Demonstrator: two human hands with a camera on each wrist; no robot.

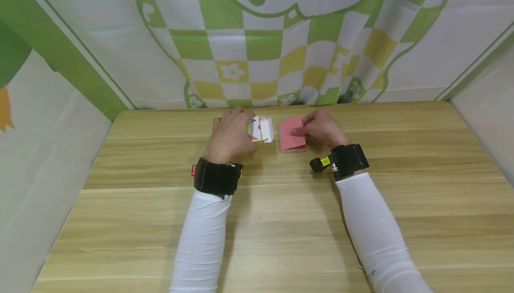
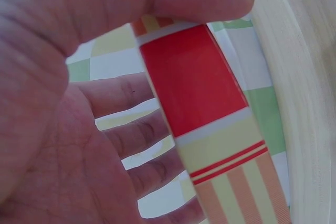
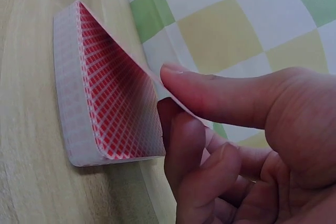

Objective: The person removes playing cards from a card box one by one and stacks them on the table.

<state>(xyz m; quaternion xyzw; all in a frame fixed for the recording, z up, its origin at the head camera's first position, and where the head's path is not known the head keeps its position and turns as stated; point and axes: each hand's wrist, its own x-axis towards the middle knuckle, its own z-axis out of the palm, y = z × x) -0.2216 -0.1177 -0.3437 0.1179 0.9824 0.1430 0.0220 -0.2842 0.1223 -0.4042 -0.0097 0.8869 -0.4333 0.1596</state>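
Note:
My left hand (image 1: 230, 138) grips a playing-card box (image 2: 195, 82) by its edges, the thumb on one side and fingers on the other. The box has red, cream and striped printing. Its open end faces right in the head view, with a white flap and a face marked A showing. To the right lies a deck of cards (image 3: 71, 93) with red patterned backs. My right hand (image 1: 323, 128) pinches the top playing card (image 1: 288, 128) between thumb and fingers. One side of that card is bent up off the deck, while its opposite edge still meets the stack.
Both hands are near the back edge of a wooden table (image 1: 273, 221). Behind it hangs a green, yellow and white checked cloth (image 1: 265, 43). Black straps (image 1: 217, 177) circle both wrists, and a small black device (image 1: 319, 164) sticks out from the right one.

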